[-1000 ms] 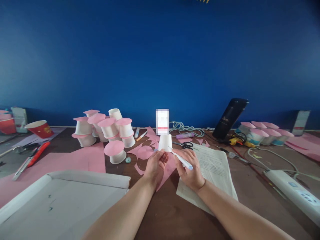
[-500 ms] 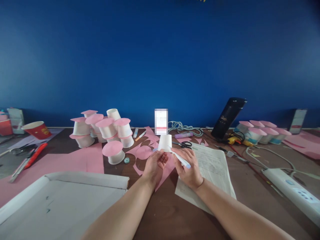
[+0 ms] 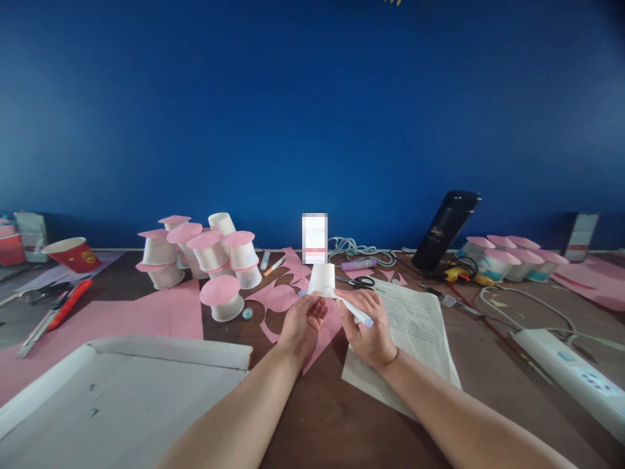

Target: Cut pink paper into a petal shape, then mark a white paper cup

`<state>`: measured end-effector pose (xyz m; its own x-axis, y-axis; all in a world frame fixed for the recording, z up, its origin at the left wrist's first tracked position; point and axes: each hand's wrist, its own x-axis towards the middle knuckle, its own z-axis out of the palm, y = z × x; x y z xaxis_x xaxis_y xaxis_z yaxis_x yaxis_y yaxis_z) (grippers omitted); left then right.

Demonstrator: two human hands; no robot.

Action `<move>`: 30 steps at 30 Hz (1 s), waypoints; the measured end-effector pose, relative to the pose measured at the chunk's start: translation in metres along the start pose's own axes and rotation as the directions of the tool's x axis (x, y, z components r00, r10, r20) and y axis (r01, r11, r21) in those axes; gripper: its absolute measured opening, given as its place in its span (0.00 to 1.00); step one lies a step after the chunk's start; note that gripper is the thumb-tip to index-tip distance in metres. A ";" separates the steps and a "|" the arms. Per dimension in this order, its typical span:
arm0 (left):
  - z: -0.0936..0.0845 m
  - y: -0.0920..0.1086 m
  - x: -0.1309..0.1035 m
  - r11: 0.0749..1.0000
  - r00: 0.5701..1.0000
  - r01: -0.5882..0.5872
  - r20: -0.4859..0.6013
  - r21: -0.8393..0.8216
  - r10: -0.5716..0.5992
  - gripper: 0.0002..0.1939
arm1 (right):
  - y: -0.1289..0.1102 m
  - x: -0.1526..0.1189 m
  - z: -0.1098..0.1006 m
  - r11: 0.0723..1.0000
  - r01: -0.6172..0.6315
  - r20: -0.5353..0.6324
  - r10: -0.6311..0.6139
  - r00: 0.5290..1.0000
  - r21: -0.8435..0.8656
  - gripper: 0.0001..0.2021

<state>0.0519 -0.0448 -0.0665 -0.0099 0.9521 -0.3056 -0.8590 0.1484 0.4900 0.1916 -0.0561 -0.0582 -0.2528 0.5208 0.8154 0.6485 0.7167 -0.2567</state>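
A white paper cup [image 3: 322,279] stands between my hands at the centre of the desk. My left hand [image 3: 306,317] is closed at the cup's lower left, its fingertips curled against the near side. A white pen with a pale blue end [image 3: 358,312] is gripped in my right hand [image 3: 370,326], its far end at the cup's lower right. Pink paper scraps [image 3: 280,298] lie left of the cup, and another pink piece [image 3: 325,335] is under my hands. A printed sheet [image 3: 415,319] lies partly beneath my right forearm.
Cups with pink discs [image 3: 208,251] are stacked at the left. A white box lid [image 3: 170,371] is at the near left. Scissors [image 3: 364,282], a glue stick [image 3: 359,264], a black bottle [image 3: 446,228] and a power strip [image 3: 576,371] are rightward.
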 end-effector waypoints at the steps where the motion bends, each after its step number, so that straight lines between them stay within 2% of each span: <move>1: 0.000 0.000 0.000 1.000 1.000 0.002 -0.006 -0.003 -0.002 0.06 | 0.000 0.000 0.000 1.000 0.000 -0.001 0.000 1.000 -0.001 0.14; 8: 0.000 0.000 -0.001 1.000 1.000 0.003 -0.004 0.005 -0.003 0.05 | -0.001 0.000 -0.001 1.000 0.012 -0.040 -0.011 0.999 0.012 0.14; 18: -0.004 -0.001 0.001 1.000 0.999 -0.005 0.051 0.015 0.004 0.03 | 0.000 -0.001 0.000 1.000 0.016 0.017 -0.016 1.000 -0.003 0.14; 30: 0.001 0.001 -0.002 1.000 1.000 0.005 0.007 -0.003 -0.005 0.04 | 0.000 -0.001 -0.001 1.000 -0.002 -0.004 0.002 1.000 -0.013 0.12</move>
<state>0.0512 -0.0466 -0.0647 -0.0022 0.9533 -0.3022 -0.8604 0.1522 0.4864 0.1923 -0.0571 -0.0585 -0.2486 0.5203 0.8170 0.6583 0.7095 -0.2516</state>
